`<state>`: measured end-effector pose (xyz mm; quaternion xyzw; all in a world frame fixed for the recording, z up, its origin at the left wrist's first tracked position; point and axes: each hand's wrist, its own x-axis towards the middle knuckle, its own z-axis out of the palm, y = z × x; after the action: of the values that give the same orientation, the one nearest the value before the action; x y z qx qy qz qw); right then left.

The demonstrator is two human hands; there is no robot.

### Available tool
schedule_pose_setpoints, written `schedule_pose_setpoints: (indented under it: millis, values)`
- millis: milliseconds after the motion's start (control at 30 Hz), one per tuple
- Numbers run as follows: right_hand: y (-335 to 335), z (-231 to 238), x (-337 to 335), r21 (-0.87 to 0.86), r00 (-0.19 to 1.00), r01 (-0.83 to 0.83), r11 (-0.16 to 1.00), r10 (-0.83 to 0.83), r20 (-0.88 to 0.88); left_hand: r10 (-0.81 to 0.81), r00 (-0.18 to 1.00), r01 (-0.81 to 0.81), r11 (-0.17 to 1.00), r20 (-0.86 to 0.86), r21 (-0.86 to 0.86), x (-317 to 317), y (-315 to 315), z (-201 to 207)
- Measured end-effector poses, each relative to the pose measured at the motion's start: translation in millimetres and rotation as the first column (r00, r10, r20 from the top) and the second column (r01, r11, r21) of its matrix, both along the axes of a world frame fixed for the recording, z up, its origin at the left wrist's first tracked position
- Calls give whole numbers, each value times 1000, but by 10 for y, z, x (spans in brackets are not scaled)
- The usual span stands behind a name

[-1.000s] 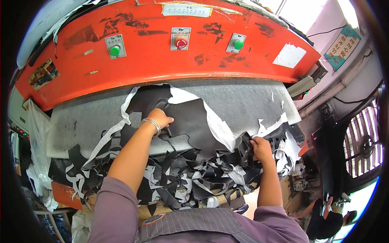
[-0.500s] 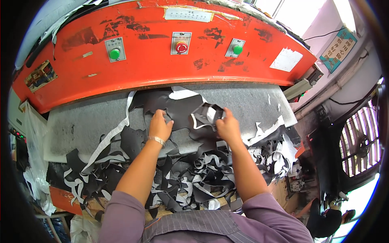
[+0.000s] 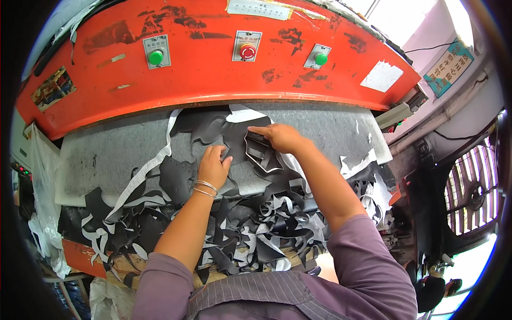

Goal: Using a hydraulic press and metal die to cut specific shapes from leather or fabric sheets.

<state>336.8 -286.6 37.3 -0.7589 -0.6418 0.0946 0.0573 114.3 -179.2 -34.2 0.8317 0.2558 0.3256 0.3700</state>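
A dark, open-framed cutting die (image 3: 260, 153) with a pale edge lies on a sheet of black leather (image 3: 213, 127) spread over the grey cutting bed. My right hand (image 3: 282, 138) grips the die's far right side, its index finger stretched along the top rim. Beside the cut-out lower edge of the leather is my left hand (image 3: 214, 168), thumb and fingers apart, with nothing visible held in it. A bracelet circles my left wrist.
A red press beam (image 3: 208, 80) spans the far side, with green buttons (image 3: 156, 57) and a red button (image 3: 247, 52). Black and white leather scraps (image 3: 266, 229) heap along the near edge of the grey bed (image 3: 106, 154). A clear plastic bag (image 3: 45, 186) hangs at the left.
My right hand has shifted up and left, and the cutting die, previously tilted and held up, now lies on the leather. My left hand has stayed nearly in place.
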Motion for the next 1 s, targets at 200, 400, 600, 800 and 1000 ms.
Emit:
schedule_pose_setpoints:
  millis: [200, 400, 600, 800, 1000]
  values:
    - [-258, -221, -34, 259, 976, 183, 948, -143, -165, -5, 999, 6, 1000, 41, -14, 29, 27, 26]
    - [-205, 106, -24, 413, 972, -213, 885, 150, 181, -9, 1000, 8, 997, 12, 82, 69, 52, 54]
    - [550, 77, -34, -273, 717, -550, 789, 614, 329, -27, 999, 26, 1000, 29, 9, 148, -66, 84]
    - [145, 218, 70, -9, 963, -246, 969, 246, 113, 67, 995, -65, 998, 74, -28, -56, 40, 25]
    - [-601, -137, -129, 24, 870, 436, 900, -414, -268, -41, 999, 41, 999, -2, -7, -71, 25, 74]
